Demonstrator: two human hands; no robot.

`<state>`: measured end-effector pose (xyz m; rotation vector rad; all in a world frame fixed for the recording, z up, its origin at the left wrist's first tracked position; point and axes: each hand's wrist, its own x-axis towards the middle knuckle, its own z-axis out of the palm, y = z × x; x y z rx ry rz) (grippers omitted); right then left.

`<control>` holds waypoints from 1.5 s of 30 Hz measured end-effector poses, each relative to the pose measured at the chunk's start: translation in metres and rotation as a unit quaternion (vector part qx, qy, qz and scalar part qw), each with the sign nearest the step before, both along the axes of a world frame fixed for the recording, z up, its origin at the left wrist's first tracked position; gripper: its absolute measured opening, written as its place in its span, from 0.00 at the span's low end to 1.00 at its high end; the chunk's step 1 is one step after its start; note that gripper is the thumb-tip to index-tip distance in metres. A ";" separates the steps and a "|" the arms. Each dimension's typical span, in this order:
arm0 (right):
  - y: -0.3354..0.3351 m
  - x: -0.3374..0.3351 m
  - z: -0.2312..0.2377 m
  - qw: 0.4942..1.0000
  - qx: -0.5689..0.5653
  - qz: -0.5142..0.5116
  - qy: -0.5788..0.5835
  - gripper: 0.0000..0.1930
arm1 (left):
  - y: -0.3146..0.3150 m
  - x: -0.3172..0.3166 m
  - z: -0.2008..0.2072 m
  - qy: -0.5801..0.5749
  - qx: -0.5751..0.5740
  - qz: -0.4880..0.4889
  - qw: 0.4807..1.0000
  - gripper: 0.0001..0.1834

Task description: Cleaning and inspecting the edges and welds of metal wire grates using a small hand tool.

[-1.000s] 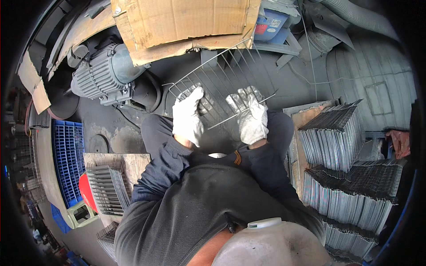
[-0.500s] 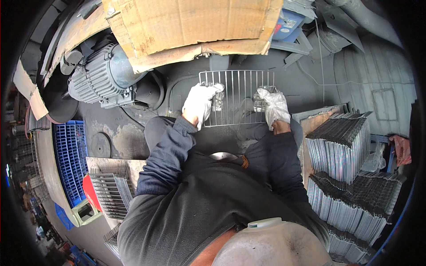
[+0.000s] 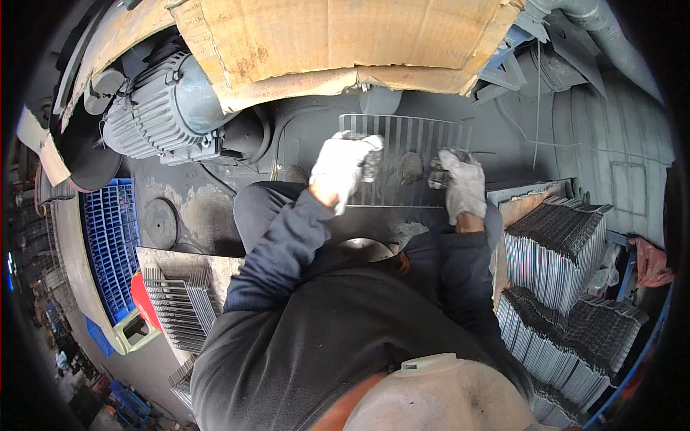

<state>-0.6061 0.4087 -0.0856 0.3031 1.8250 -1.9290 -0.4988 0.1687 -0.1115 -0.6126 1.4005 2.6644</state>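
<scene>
A rectangular wire rack (image 3: 402, 144) with parallel thin bars hangs in front of me, above my knees, its bars smeared by motion. My left hand (image 3: 345, 169), in a white glove with dark-smudged fingers, is closed on the rack's left side. At its right side my right hand (image 3: 463, 183), gloved the same way, has its fingers curled around the edge. The gloves hide the exact grip points.
A large cardboard sheet (image 3: 345, 36) overhangs the far side. Far left sits a grey electric motor (image 3: 162, 108). Stacked wire racks (image 3: 553, 237) stand at my right, and more racks (image 3: 176, 302) lie at my left by a blue plastic crate (image 3: 111, 230).
Both hands and the rack have shifted a little to the right, and the rack's bars now look blurred. The view itself has moved slightly.
</scene>
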 end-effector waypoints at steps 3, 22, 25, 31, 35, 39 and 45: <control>-0.051 0.013 -0.019 0.997 -0.030 0.066 -0.041 0.05 | -0.037 0.041 -0.021 0.055 -0.308 0.045 0.949 0.08; -0.062 0.006 -0.055 0.987 -0.077 0.135 -0.024 0.17 | -0.074 0.046 -0.006 -0.039 0.004 0.098 0.994 0.18; -0.008 -0.005 0.005 0.990 -0.015 0.138 -0.012 0.25 | -0.044 0.006 -0.051 0.104 -0.319 -0.048 0.941 0.13; 0.004 0.001 0.031 0.994 -0.029 0.100 -0.034 0.24 | -0.024 0.010 -0.033 0.325 -0.282 0.058 0.901 0.18; -0.042 0.011 -0.087 0.963 -0.232 0.136 -0.023 0.21 | -0.099 0.053 -0.009 -0.049 0.173 0.070 0.981 0.16; -0.037 0.004 -0.035 0.968 -0.189 0.156 -0.055 0.24 | -0.092 0.035 -0.037 -0.051 0.135 0.022 0.989 0.19; 0.054 -0.021 0.020 0.998 0.008 0.021 -0.055 0.21 | 0.007 -0.035 -0.009 -0.015 -0.005 -0.051 0.999 0.12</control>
